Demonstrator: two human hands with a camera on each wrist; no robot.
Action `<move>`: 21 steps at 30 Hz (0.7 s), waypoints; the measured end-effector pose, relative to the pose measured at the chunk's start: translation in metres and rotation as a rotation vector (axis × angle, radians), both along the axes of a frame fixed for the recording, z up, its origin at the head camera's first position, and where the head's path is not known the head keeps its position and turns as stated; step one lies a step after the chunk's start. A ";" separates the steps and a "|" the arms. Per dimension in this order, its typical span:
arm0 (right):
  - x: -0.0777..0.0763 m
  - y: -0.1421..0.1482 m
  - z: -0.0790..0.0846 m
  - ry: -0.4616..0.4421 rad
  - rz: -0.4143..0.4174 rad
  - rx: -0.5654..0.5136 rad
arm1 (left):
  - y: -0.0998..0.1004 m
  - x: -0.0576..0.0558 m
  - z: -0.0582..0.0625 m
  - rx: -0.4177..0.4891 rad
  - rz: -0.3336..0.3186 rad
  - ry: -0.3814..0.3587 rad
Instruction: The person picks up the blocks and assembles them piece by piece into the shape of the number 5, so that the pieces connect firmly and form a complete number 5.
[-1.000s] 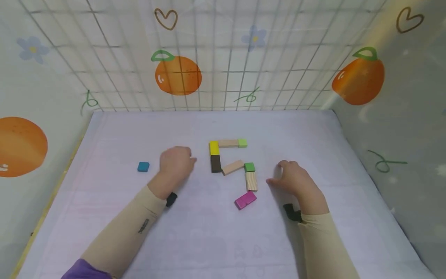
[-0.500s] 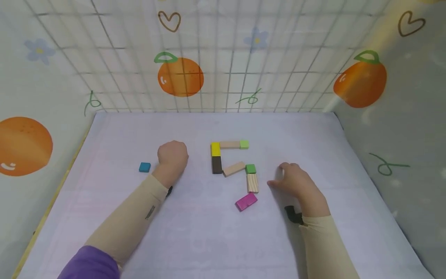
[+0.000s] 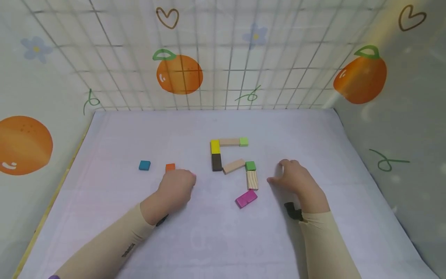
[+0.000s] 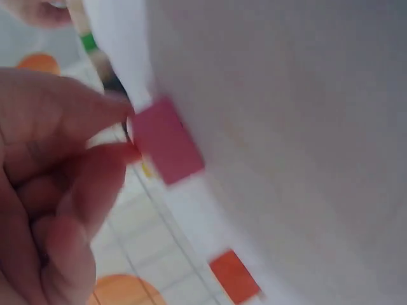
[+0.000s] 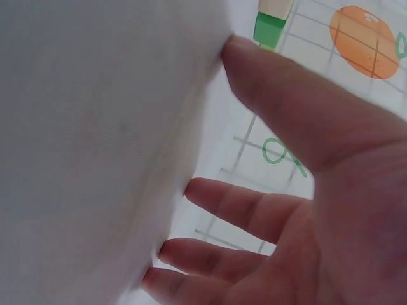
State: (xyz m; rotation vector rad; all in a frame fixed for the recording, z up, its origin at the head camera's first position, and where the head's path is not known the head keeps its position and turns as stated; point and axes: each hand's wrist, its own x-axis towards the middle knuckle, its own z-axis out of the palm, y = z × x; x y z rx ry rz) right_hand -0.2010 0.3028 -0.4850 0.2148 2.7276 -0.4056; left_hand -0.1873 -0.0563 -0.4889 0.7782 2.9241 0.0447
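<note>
My left hand (image 3: 175, 190) pinches a pink block (image 4: 168, 141) between thumb and finger. From the head view the hand hides nearly all of that block. Just beyond my knuckles lies an orange block (image 3: 170, 167), partly covered by the hand. A blue block (image 3: 144, 165) is farther left. My right hand (image 3: 296, 180) rests at the right, thumb and fingers spread, fingertips at the cloth and nothing between them. Nearest to it are a striped wooden block (image 3: 252, 180), a green block (image 3: 250, 166) and a magenta block (image 3: 246, 198).
Between the hands, blocks form an angular line: light green (image 3: 243, 142), plain wood (image 3: 229, 142), yellow (image 3: 215, 147), dark brown (image 3: 216, 162) and a slanted plain wooden one (image 3: 234, 166). A white cloth (image 3: 216, 240) covers the table. Printed curtains stand behind and beside it.
My left hand first shifts slightly left and away, then comes back toward me, uncovering the orange block. The right hand and the line of blocks stay in place.
</note>
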 end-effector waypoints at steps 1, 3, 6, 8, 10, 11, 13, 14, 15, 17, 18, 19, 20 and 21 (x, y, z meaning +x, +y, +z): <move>0.000 0.001 -0.001 0.002 0.004 0.001 | 0.001 0.005 0.001 0.039 -0.028 -0.030; 0.000 0.001 -0.001 0.003 0.007 0.002 | 0.004 0.013 0.003 0.101 -0.069 -0.108; 0.000 0.001 -0.002 -0.001 0.011 0.002 | 0.008 0.021 0.004 0.129 -0.070 -0.160; -0.001 0.000 -0.001 -0.009 0.009 -0.002 | 0.011 0.025 0.005 0.098 -0.033 -0.150; -0.002 -0.002 -0.001 -0.010 0.008 -0.004 | 0.013 0.029 0.006 0.034 0.032 -0.132; -0.002 -0.003 0.000 -0.009 0.007 -0.005 | 0.015 0.032 0.006 0.000 0.059 -0.126; -0.002 -0.003 0.001 -0.005 -0.002 -0.003 | 0.018 0.035 0.007 -0.066 0.075 -0.127; -0.002 -0.004 0.001 -0.006 -0.009 -0.001 | 0.020 0.036 0.007 -0.095 0.062 -0.124; -0.002 -0.004 0.001 -0.007 -0.017 -0.001 | 0.022 0.037 0.007 -0.120 0.041 -0.128; -0.002 -0.003 0.001 -0.016 -0.030 -0.001 | 0.027 0.037 0.006 -0.148 -0.024 -0.115; -0.001 -0.003 0.000 -0.019 -0.033 0.000 | 0.030 0.037 0.005 -0.154 -0.057 -0.108; -0.001 -0.002 0.000 -0.022 -0.034 0.000 | 0.033 0.038 0.005 -0.156 -0.089 -0.101; -0.001 -0.002 -0.001 -0.023 -0.032 0.000 | 0.036 0.038 0.005 -0.157 -0.117 -0.092; 0.000 -0.002 -0.002 -0.021 -0.028 0.000 | 0.039 0.038 0.005 -0.154 -0.140 -0.082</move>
